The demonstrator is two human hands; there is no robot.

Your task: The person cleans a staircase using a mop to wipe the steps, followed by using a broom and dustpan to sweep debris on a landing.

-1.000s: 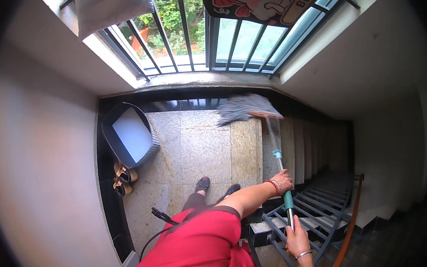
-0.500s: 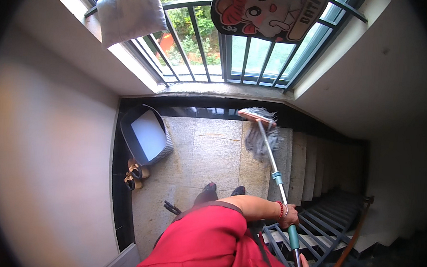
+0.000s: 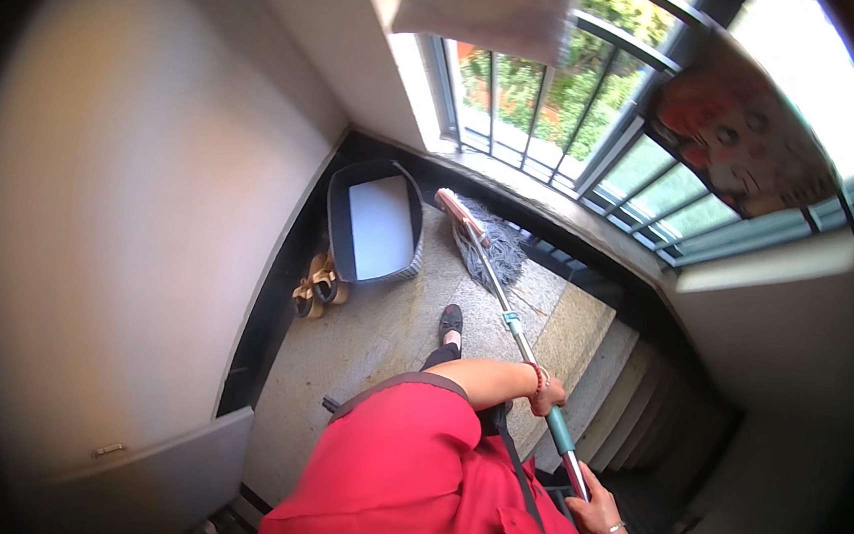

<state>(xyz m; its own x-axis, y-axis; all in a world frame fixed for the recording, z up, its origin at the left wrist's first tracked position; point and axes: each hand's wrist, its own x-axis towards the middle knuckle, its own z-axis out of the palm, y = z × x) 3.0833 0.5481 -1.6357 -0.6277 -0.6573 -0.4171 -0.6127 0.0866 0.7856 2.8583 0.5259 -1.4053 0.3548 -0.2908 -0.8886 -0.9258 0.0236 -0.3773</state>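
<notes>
A mop with a silver and green pole (image 3: 520,337) slants across the landing in front of me. Its grey string head (image 3: 496,255), under a pinkish plate, rests on the floor tiles close to the dark skirting below the window. My left hand (image 3: 547,396), with a red bead bracelet at the wrist, is wrapped round the pole just above the green grip. Lower down, near the pole's end, my right hand (image 3: 597,503) closes round the metal part. A silver bracelet circles that wrist.
Left of the mop head stands a dark bin (image 3: 375,269) with a pale panel inside. Tan shoes (image 3: 317,286) sit beside it along the wall. Stairs (image 3: 622,398) drop away at the right. A cushion (image 3: 487,11) and a printed mat (image 3: 743,136) hang on the window bars.
The mop head has swept left along the skirting, from the stair edge toward the bin. My view has turned, shifting the window rightward. Both hands keep their hold on the mop.
</notes>
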